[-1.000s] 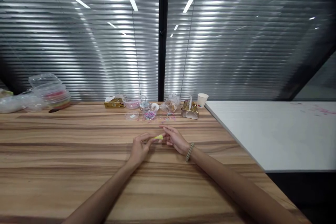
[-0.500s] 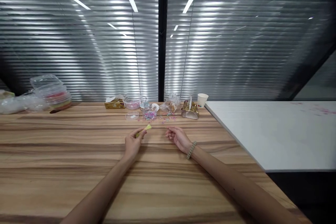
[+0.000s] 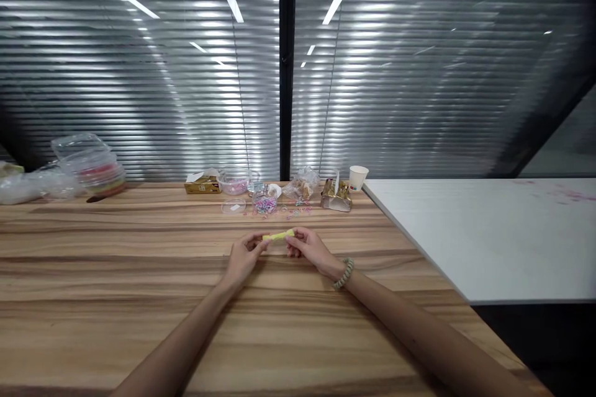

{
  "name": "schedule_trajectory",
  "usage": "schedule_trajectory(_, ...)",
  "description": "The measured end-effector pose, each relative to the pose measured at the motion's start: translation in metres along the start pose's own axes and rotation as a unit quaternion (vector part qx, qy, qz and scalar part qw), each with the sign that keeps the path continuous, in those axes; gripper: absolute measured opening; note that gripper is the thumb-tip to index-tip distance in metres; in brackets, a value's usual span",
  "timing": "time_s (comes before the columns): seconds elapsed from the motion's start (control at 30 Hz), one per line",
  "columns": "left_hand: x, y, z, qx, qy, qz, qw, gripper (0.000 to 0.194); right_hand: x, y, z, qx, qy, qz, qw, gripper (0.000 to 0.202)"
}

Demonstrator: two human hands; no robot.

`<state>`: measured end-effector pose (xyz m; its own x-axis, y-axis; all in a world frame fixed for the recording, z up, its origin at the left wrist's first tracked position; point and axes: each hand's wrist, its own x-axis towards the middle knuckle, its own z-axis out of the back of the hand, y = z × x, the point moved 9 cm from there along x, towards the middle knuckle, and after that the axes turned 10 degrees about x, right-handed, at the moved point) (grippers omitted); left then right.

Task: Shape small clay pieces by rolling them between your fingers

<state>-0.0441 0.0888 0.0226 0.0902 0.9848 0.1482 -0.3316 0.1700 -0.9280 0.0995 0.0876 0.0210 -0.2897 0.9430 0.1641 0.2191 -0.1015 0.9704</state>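
Note:
Between my hands, a short yellow strip [image 3: 278, 236] stretches roughly level above the wooden table. I cannot make out its material. My left hand [image 3: 246, 254] pinches its left end between thumb and fingers. The right end is pinched by my right hand [image 3: 313, 250], which has a beaded bracelet [image 3: 343, 274] at the wrist. Farther back stands a clear tub [image 3: 265, 201] of small pink, purple and white pieces, and more such pieces [image 3: 295, 211] lie scattered beside it. A round clear lid [image 3: 233, 206] rests flat to its left.
Along the back are a gold box [image 3: 203, 185], a clear container with pink contents [image 3: 234, 182], a crumpled plastic bag [image 3: 302, 184], a gold tissue pack [image 3: 336, 195] and a paper cup [image 3: 358, 178]. Stacked plastic tubs [image 3: 100, 170] stand far left. A white surface [image 3: 512, 236] adjoins the right edge.
My right hand has come left and taken hold of the strip's free end. My left hand has shifted slightly right, and the strip is now held at both ends.

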Motion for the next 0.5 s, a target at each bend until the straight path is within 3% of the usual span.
schedule_trajectory(0.13, 0.0039, 0.005, 0.0087, -0.011, -0.045, -0.01, 0.999, 0.033, -0.0004, -0.0025, -0.0037, 0.014, 0.023, -0.002, 1.0, 0.038)
schedule_trajectory(0.5, 0.0051, 0.0058, 0.0084, -0.022, -0.039, -0.007, 0.999, 0.026, 0.002, -0.0032, -0.0024, -0.007, 0.024, 0.014, 1.0, 0.034)
